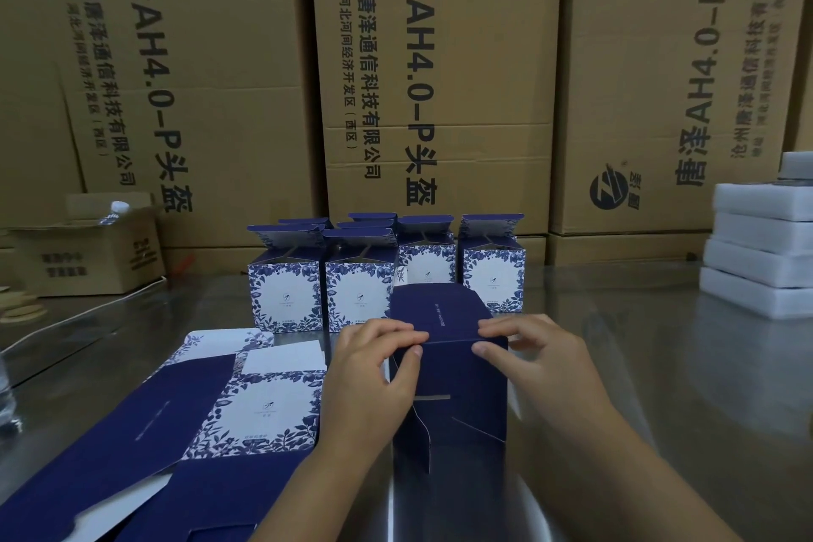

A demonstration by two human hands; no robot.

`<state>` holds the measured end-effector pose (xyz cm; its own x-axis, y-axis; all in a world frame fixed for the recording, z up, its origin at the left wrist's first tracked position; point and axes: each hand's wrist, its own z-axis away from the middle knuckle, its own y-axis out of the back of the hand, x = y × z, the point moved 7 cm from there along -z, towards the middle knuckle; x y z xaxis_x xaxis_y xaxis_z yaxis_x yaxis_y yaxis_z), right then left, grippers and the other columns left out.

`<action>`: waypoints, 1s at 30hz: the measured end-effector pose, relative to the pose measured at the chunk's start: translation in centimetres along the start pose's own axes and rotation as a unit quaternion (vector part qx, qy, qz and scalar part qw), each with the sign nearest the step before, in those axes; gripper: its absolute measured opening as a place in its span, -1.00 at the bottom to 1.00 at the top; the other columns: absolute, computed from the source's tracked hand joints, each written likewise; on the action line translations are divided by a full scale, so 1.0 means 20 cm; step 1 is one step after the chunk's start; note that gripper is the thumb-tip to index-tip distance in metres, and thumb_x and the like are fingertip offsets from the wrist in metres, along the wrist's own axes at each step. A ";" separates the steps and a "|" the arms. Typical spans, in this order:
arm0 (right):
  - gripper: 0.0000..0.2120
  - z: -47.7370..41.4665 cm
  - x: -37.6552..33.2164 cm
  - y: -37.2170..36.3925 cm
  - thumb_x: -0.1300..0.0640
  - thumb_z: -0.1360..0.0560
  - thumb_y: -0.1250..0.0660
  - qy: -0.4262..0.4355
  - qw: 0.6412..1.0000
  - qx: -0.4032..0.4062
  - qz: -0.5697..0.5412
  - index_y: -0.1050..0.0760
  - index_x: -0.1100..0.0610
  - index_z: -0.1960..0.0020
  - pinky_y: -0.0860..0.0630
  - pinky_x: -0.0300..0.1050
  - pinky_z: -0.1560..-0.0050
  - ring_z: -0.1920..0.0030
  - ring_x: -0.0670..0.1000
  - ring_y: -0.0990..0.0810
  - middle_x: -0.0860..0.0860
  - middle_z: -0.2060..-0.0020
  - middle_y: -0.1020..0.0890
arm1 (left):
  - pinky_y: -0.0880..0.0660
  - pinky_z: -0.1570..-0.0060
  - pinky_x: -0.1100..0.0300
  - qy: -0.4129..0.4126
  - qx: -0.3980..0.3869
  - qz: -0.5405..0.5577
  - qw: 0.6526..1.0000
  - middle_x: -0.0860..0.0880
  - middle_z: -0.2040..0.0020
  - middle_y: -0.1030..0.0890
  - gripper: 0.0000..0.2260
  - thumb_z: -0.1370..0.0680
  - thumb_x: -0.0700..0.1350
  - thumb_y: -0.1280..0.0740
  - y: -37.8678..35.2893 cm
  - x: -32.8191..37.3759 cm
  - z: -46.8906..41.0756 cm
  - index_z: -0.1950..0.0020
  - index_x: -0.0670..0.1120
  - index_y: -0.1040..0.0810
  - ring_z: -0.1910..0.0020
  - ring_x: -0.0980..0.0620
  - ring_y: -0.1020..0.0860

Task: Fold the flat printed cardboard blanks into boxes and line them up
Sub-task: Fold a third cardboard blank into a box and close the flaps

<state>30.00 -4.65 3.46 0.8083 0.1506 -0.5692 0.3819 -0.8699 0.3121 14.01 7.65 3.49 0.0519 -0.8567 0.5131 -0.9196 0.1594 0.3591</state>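
Left hand point(374, 370), right hand point(543, 361): pinch on navy box point(457, 392), long axis away from person.

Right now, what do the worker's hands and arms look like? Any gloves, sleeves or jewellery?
The left hand and right hand are bare: no gloves, rings or tape on the fingers, and the nails are short. No watch or bracelet shows at either wrist. The forearms are bare too, right down to the picture's lower edge, so no sleeve is in view.
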 end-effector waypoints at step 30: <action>-0.89 -0.01 0.15 0.00 0.10 -0.32 -0.52 -0.123 0.982 -0.008 -0.144 -0.69 -0.08 0.19 -0.47 -0.24 -0.01 0.01 -0.19 -0.64 -0.19 0.10 -0.70 | -0.40 0.06 0.29 0.020 -0.013 0.025 0.999 0.32 0.06 -0.54 -0.81 -0.50 -0.16 -0.38 0.00 -0.02 -0.01 0.05 0.15 -0.65 -0.11 0.25 -0.40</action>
<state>32.57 -4.11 1.94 0.5336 0.2690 -0.8018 0.5868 -0.8004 0.1221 14.08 8.13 3.45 0.0225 -0.8277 0.5607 -0.9109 0.2142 0.3528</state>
